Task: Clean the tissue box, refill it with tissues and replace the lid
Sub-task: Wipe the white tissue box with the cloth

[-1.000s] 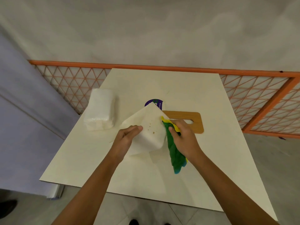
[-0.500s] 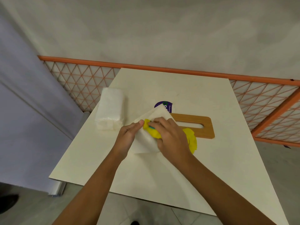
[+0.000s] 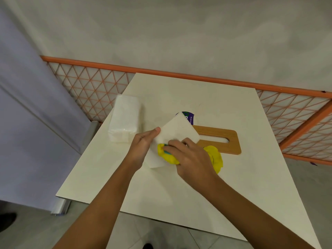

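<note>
The white tissue box [image 3: 177, 133] is tilted up off the table at its centre, one corner pointing away from me. My left hand [image 3: 143, 144] grips its left edge. My right hand [image 3: 192, 159] presses a yellow and green cloth [image 3: 168, 155] against the box's near face; more of the cloth hangs out behind my wrist. The wooden lid [image 3: 218, 139], with its long slot, lies flat just right of the box. A white stack of tissues [image 3: 125, 121] rests at the table's left edge.
A purple wrapper [image 3: 188, 117] peeks out behind the box. The cream table [image 3: 197, 97] stands against an orange lattice fence [image 3: 86, 81]. A grey wall rises beyond, and a lilac panel stands to the left. Grey floor tiles show below the near edge.
My right hand has swept the cloth from the box's right side across its near face toward the left. The cloth is now bunched with its yellow side showing. My left hand kept its grip.
</note>
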Motion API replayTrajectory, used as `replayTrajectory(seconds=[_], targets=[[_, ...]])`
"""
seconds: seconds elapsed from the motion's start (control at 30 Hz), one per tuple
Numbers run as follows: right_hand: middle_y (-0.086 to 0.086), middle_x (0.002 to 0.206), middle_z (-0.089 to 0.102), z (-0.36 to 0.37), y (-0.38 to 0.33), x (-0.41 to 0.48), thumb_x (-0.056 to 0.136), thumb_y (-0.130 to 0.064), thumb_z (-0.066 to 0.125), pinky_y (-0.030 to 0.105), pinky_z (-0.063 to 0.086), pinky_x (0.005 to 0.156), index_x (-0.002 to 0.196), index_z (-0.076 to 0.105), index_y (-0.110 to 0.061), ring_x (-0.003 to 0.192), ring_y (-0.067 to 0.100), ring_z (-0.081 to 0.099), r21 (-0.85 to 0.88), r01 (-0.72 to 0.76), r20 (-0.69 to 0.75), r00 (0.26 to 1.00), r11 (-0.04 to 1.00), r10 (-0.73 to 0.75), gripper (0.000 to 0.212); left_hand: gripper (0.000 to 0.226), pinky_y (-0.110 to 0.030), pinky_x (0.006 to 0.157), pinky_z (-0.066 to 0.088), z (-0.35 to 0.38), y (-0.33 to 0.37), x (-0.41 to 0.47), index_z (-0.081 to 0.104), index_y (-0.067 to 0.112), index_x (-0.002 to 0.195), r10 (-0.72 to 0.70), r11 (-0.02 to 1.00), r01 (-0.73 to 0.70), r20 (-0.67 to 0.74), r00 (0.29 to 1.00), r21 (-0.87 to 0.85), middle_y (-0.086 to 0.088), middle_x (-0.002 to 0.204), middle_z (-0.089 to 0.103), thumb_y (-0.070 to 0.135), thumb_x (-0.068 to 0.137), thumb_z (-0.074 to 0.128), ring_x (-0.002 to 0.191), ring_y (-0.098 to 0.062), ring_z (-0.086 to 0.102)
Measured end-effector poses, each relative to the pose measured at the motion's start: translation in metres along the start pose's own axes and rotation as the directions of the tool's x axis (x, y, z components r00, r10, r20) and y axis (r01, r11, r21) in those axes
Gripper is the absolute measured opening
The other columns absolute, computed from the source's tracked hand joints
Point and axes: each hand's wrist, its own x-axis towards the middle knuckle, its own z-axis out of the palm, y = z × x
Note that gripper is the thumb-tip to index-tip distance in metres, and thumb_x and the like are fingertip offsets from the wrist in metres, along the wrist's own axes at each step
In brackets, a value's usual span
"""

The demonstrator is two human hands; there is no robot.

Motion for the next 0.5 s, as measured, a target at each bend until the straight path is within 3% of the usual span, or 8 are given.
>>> replayTrajectory(seconds=[0.13, 0.27, 0.43, 0.5], targets=[[-0.002, 0.084, 0.069, 0.006, 0.015, 0.024, 0.063, -0.007, 0.038, 0.022, 0.040, 0.044, 0.089, 0.073, -0.017, 0.060, 0.022, 0.060, -0.001, -0.194, -0.046, 0.980, 0.981, 0.193, 0.045, 0.021, -0.033, 0.095, 0.044, 0.002, -0.003, 0.000, 0.071, 0.009, 0.083, -0.006, 0.998, 0.008, -0.028, 1.000, 0.064, -0.012, 0.093, 0.067, 0.024, 0.090, 0.058, 0.090, -0.021, 0.061], [0.008, 0.091, 0.068, 0.009, 0.039, 0.031, 0.060, 0.006, 0.060, 0.028, 0.049, 0.054, 0.095, 0.072, -0.009, 0.071, 0.032, 0.063, 0.083, -0.422, -0.007, 0.906, 0.903, 0.424, 0.040, 0.025, -0.032, 0.085, 0.044, 0.006, -0.004, 0.000, 0.066, 0.002, 0.084, -0.034, 0.997, 0.037, -0.042, 0.999, 0.072, -0.012, 0.088, 0.063, 0.025, 0.088, 0.061, 0.084, -0.021, 0.058], [0.005, 0.086, 0.068, 0.006, 0.017, 0.029, 0.058, 0.003, 0.055, 0.026, 0.051, 0.050, 0.092, 0.072, -0.008, 0.067, 0.026, 0.064, 0.141, -0.292, 0.066, 0.956, 0.946, 0.286, 0.039, 0.031, -0.029, 0.063, 0.028, 0.001, -0.002, 0.000, 0.054, 0.002, 0.071, -0.018, 0.989, 0.015, 0.016, 1.000, 0.144, -0.012, 0.073, 0.039, 0.027, 0.081, 0.068, 0.069, -0.020, 0.036], [0.007, 0.095, 0.066, 0.002, 0.026, 0.034, 0.066, 0.005, 0.054, 0.030, 0.052, 0.058, 0.100, 0.070, -0.008, 0.079, 0.029, 0.064, 0.169, -0.363, 0.096, 0.931, 0.916, 0.351, 0.040, 0.047, -0.030, 0.067, 0.026, -0.001, 0.001, 0.000, 0.051, -0.001, 0.069, -0.042, 0.980, 0.030, 0.061, 0.997, 0.196, -0.010, 0.074, 0.039, 0.040, 0.066, 0.074, 0.070, -0.021, 0.035]])
